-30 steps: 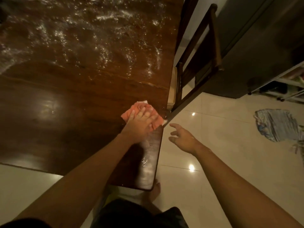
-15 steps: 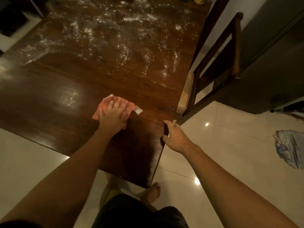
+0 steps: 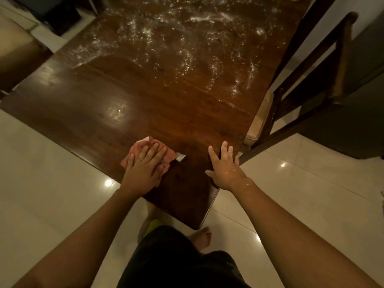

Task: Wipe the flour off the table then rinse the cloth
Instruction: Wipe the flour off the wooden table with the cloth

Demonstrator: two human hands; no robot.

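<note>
Flour (image 3: 187, 48) strewn in white streaks over the far half of the dark wooden table (image 3: 145, 104), seen from the head camera. Pink cloth (image 3: 136, 147) crumpled by the table's near left edge, pressed under left hand (image 3: 143, 169), fingers straight and spread. Right hand (image 3: 225, 169) flat, palm down, beside it near the corner, fingers straight, holding nothing. Wooden chair (image 3: 311, 80) against the table's right side.

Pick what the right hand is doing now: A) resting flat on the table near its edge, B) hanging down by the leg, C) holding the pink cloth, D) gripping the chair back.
A: the right hand lies with straight fingers on the table by its edge, while the left hand presses the pink cloth.
</note>
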